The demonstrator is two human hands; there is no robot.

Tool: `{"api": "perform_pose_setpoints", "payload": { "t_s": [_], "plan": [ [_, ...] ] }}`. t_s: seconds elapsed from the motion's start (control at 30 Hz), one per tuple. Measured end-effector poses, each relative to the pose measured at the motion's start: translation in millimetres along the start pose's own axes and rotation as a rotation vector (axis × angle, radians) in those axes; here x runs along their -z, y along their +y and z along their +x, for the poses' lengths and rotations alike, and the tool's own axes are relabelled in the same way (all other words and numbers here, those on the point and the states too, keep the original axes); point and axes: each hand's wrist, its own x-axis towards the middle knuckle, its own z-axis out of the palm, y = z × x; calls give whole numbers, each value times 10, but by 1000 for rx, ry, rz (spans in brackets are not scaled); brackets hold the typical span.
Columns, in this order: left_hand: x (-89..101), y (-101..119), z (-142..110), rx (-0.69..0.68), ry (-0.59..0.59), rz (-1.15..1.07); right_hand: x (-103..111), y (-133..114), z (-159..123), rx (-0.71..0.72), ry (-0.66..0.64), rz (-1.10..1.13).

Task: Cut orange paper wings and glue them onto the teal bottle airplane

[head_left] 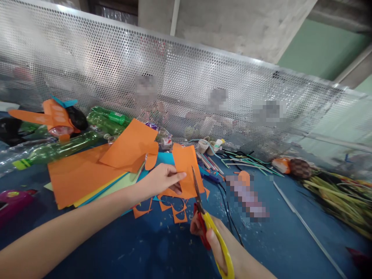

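Note:
My left hand (pixel 165 179) pinches a piece of orange paper (pixel 185 161) by its left edge, thumb on top. In my right hand (pixel 216 240) is a pair of scissors (pixel 207 220) with yellow and red handles, the fingers and thumb inside the loops. The blades point away from me and lie along the right part of the paper, with a strip to their right. Curved orange offcuts (pixel 179 214) lie on the blue table (pixel 128 248) below the paper. A stack of coloured sheets (pixel 78 174), orange uppermost, rests beyond my left forearm.
Green plastic bottles (pixel 68 146) and an orange paper-and-bottle model (pixel 56 116) sit at the left. A purple tool (pixel 14 203) is at the left edge. A glue gun (pixel 209 177) with a black cord, loose straws (pixel 255 161) and dry plant strips (pixel 334 190) lie rightward. A perforated metal screen (pixel 180 77) stands behind.

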Motion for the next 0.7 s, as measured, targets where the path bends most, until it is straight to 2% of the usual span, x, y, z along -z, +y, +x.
{"api": "perform_pose_setpoints", "payload": {
  "t_s": [0.2, 0.37, 0.7],
  "plan": [
    [-126, 109, -96, 31, -66, -19, 1, -21, 15, 15, 0, 40],
    [-150, 130, -125, 52, -110, -23, -6, -23, 18, 20, 14, 45],
    [-151, 148, -133, 73, -96, 17, -102, 132, -18, -83, 35, 92]
  ]
}}
